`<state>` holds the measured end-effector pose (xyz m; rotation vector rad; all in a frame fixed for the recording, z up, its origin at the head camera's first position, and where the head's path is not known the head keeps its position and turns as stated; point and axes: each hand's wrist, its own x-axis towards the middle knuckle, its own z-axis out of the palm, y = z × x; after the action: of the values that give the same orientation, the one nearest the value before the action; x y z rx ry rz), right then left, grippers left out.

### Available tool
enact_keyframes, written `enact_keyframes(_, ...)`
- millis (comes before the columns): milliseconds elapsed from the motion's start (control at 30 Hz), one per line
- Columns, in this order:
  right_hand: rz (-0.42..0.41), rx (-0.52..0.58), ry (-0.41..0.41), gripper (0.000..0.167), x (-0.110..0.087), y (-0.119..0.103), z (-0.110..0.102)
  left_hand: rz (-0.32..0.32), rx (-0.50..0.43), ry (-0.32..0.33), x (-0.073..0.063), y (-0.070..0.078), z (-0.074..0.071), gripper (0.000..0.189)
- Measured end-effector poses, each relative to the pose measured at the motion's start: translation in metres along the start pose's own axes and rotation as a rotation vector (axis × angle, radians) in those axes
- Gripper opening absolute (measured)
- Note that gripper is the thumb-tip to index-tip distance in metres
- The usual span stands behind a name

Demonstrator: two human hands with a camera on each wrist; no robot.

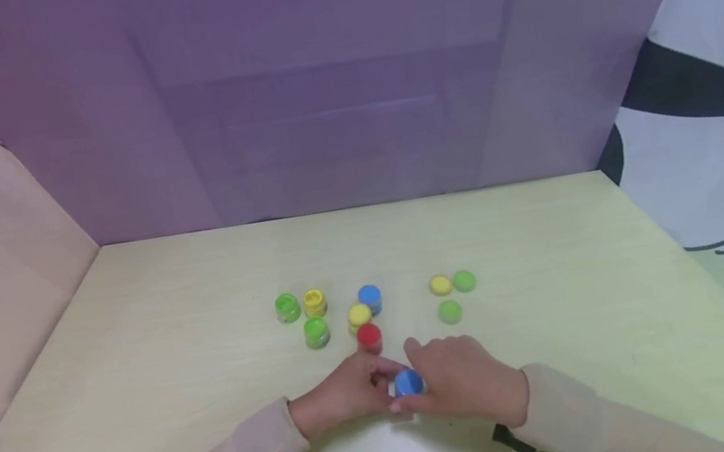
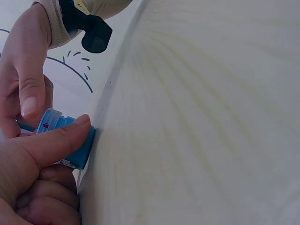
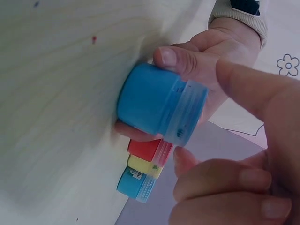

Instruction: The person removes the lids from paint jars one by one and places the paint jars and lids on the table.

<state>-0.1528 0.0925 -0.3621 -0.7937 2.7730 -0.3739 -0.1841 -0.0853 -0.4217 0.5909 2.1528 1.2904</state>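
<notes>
Left grip (image 1: pixel 350 386) holds a blue jar (image 1: pixel 407 382) just beside the right grip (image 1: pixel 467 379), whose hold I cannot tell. Head view alone shows three discs (image 1: pixel 450 312), the surface's (image 1: pixel 562 288) right edge well beyond. Left wrist: thumb (image 2: pixel 58 143) along the jar. Right wrist: clear-banded red jar (image 3: pixel 143 149) beyond.

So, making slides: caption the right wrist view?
Left hand holding blue jar, right hand near; red jar, yellow jar, second blue jar beyond.

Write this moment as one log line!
left hand: holds blue round plastic jar | right hand: beside it | beyond: red round plastic jar | farther right: yellow round lid
</notes>
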Motion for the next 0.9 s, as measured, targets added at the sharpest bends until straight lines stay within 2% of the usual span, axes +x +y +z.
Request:
enact_keyframes(267,0.003,-0.036,0.016,0.040,0.002,0.001,0.002,-0.019,0.029,0.010,0.001,0.000,0.000,0.027)
enact_keyframes(433,-0.015,-0.035,0.020,0.038,0.002,0.002,0.001,-0.008,0.034,0.007,0.001,0.001,0.000,0.027)
enact_keyframes(667,-0.076,-0.019,0.013,0.031,0.001,0.004,-0.002,-0.001,0.013,-0.005,0.001,0.001,-0.001,0.027)
enact_keyframes(900,-0.160,0.014,-0.036,0.026,0.003,0.012,-0.002,0.002,0.020,-0.013,0.000,0.002,-0.001,0.025)
